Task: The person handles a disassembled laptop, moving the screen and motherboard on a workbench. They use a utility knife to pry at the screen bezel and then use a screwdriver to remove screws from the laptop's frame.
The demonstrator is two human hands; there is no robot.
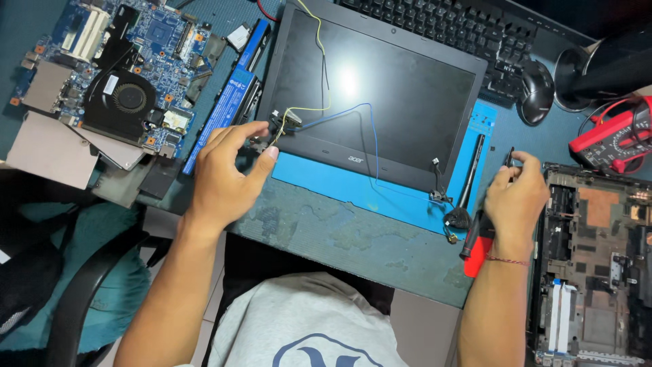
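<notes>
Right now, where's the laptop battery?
Head view, upper left: the blue battery lies diagonally between the bare motherboard and the screen panel, just above the left hand.

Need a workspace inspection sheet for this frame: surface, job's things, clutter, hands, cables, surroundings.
Surface: worn teal desk, blue mat on it.
Job's things: screen panel lies flat on the mat; hinge at its lower left corner.
Clutter: motherboard with fan, battery, laptop base, multimeter, keyboard, mouse.
Hands: left hand pinches the hinge; right hand holds a screwdriver.
Cables: yellow and blue wires cross the screen, loose ends at the lower right.
Surroundings: black chair, lower left.
</notes>
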